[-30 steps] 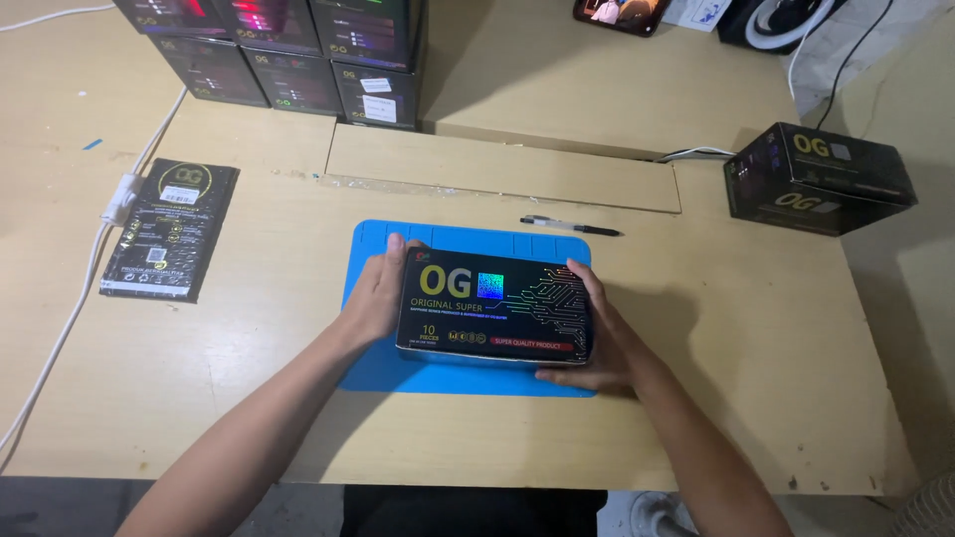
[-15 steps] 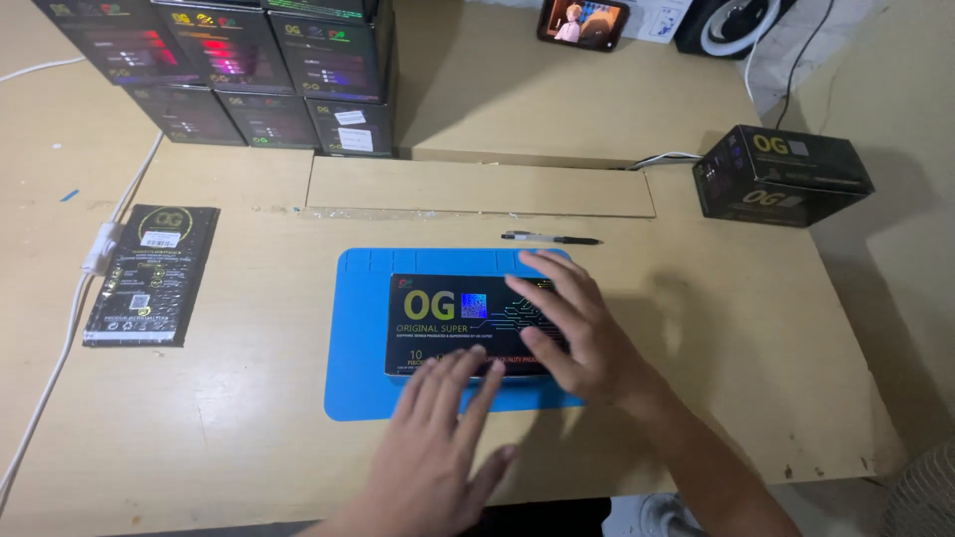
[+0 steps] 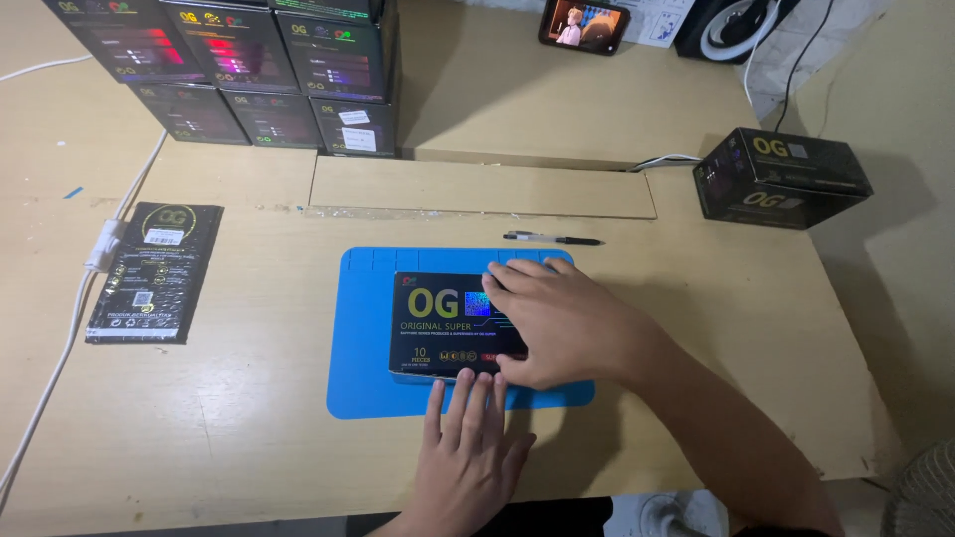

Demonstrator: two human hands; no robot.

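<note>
Black box point(image 3: 443, 323) on blue mat point(image 3: 363, 338); right hand point(image 3: 562, 323) flat atop, left hand point(image 3: 473, 447) at near edge.

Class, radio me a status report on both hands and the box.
Right hand flat on black box. Left hand at its near edge. Box on blue mat. Nothing obstructing.

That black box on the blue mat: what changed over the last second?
The black box, earlier gripped at both ends, now lies flat on the blue mat. The right hand presses on its top, and the left hand lies flat at its near edge. The pen and the stacked boxes stayed put.
</note>
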